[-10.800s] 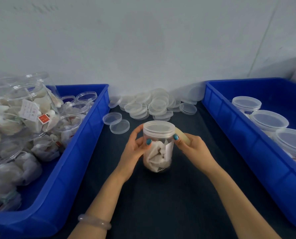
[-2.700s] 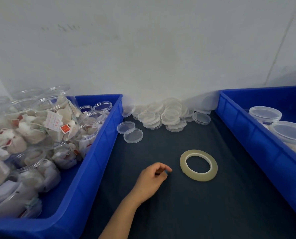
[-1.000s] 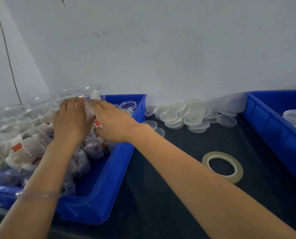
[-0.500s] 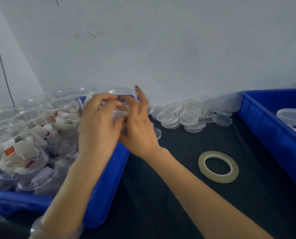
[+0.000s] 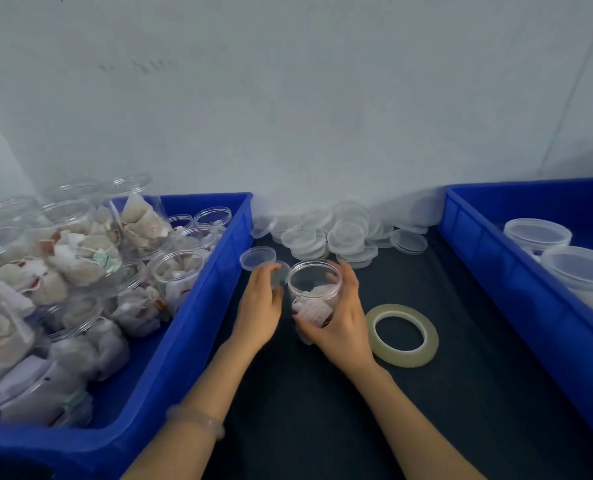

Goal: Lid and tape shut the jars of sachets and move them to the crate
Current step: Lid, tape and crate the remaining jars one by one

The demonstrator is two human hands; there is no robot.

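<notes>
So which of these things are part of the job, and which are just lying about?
Part of the job: open jar of sachets, held in the right hand; left hand by the loose lids; tape roll; left crate of unlidded jars; right crate of lidded jars.
Just there: dark table cover; bracelet on the left wrist.

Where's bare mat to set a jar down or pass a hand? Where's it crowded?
Free: mat between the tape roll and the right crate, and the near mat between the forearms. Crowded: the back edge, covered by the lid pile; the left crate, packed with jars. The right hand grips the open jar mid-mat.
</notes>
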